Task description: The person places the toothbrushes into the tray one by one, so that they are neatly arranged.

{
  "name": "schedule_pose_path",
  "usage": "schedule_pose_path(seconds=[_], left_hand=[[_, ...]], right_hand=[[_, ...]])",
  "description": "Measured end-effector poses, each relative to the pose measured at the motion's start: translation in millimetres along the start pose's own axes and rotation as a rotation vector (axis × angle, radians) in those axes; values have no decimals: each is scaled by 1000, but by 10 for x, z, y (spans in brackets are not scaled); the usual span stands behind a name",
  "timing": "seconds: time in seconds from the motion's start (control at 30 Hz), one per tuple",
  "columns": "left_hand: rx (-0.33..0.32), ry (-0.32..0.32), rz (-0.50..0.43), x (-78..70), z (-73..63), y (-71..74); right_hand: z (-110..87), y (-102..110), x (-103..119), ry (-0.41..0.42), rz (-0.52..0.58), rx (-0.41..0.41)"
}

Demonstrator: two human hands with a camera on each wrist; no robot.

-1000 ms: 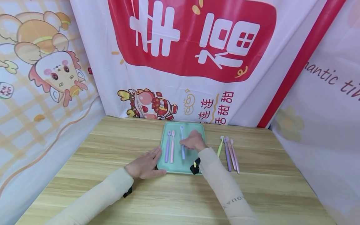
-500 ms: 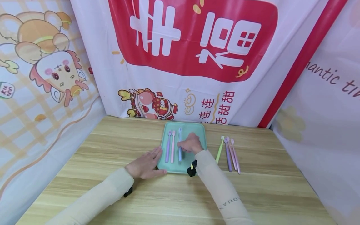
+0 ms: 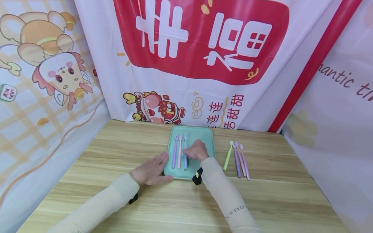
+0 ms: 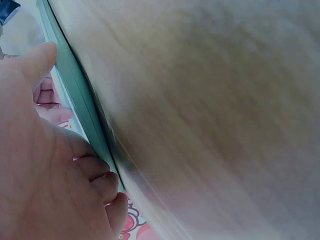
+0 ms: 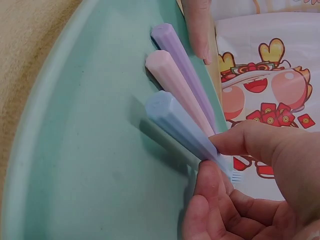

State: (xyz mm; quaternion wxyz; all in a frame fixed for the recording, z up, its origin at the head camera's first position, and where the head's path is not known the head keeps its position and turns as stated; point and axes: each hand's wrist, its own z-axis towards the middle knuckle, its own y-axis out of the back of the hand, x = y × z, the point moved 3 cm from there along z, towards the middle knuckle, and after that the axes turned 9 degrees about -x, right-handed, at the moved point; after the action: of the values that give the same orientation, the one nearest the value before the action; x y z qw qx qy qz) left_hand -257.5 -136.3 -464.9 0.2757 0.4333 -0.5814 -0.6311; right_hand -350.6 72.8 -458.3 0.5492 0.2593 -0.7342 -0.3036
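My right hand (image 3: 197, 150) pinches a blue toothbrush (image 5: 180, 122) between thumb and fingertips, over the green tray (image 3: 201, 131). In the right wrist view its handle end stands slightly off the tray, with a shadow beneath. Left of it a pink toothbrush (image 3: 179, 152) and a purple toothbrush (image 3: 175, 153) lie side by side on the tray, roughly parallel to the blue one. With fingers fairly straight, my left hand (image 3: 151, 170) rests at the tray's left edge; in the left wrist view its fingers touch the green rim (image 4: 82, 95).
Right of the tray, on the wooden table (image 3: 276, 194), lie a green toothbrush (image 3: 228, 156), a purple toothbrush (image 3: 237, 161) and two pinkish toothbrushes (image 3: 244, 161), close together. A printed cloth (image 3: 163, 77) hangs behind the table's back edge.
My right hand has moved a little left with the blue toothbrush, which now stands closer to the pink one and straighter. My left hand has stayed at the tray edge.
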Motion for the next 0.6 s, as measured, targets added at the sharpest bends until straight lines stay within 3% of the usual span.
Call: schedule_pose_path(seconds=[0.6], left_hand=[[-2,-5,4,8,11,-15]], right_hand=[[-9,-66,4,-28,4,-11]])
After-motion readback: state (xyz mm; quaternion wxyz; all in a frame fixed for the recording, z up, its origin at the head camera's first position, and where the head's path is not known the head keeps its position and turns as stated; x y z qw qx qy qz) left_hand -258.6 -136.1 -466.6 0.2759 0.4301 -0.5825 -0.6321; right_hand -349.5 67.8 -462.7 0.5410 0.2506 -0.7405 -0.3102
